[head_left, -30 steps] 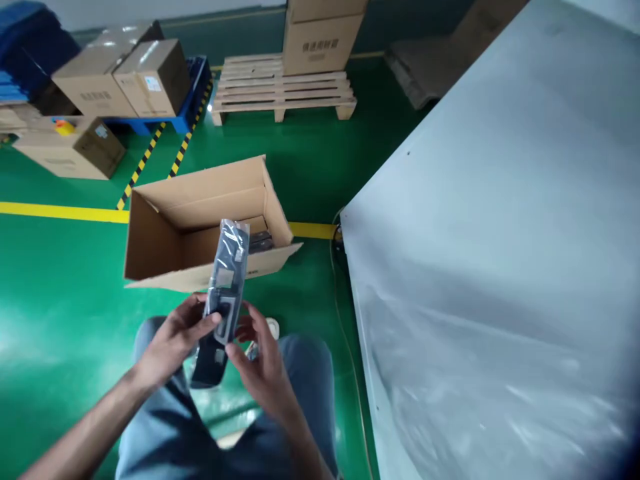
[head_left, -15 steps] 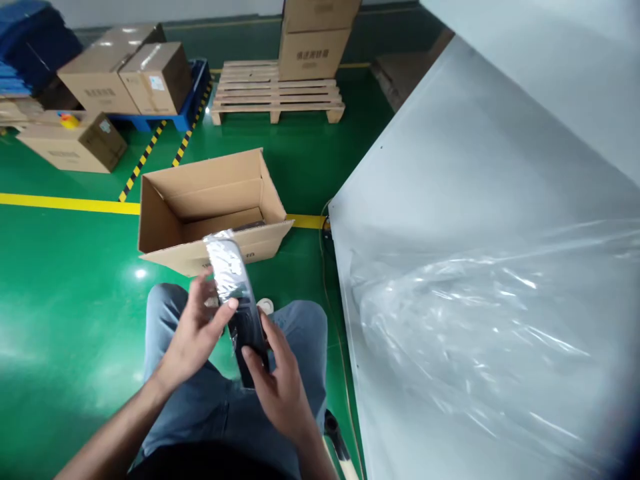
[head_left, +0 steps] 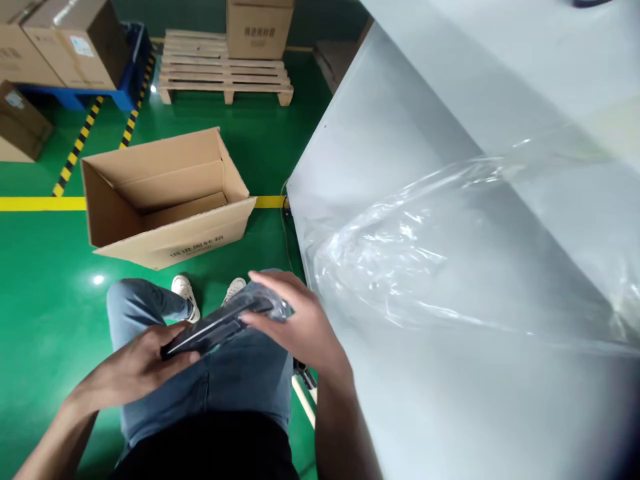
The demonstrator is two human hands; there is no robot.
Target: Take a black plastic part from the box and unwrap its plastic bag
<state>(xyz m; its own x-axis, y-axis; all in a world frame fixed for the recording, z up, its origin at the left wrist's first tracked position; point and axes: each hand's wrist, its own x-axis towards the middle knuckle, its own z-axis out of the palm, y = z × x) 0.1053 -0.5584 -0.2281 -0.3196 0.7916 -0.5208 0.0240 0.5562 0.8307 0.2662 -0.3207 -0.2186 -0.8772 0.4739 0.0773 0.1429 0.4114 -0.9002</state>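
A long dark part [head_left: 217,327] in clear plastic film lies slantwise above my lap, its right end higher in the view. My left hand [head_left: 145,360] grips its lower left end between thumb and fingers. Around the film-covered right end, my right hand [head_left: 295,320] is closed, thumb below and fingers above. Beyond my knees stands an open cardboard box [head_left: 170,193] on the green floor; the part of its inside that shows is bare cardboard.
At my right, a large pale surface [head_left: 400,387] carries a crumpled clear plastic sheet [head_left: 390,260]. A wooden pallet [head_left: 225,77] with a carton [head_left: 257,30] stands farther back. More cartons [head_left: 80,47] rest on a blue pallet [head_left: 133,67] at the upper left.
The dark part has turned from nearly upright to a slant. My left hand has moved down to its left end, and my right hand up to its other end. The view has shifted right.
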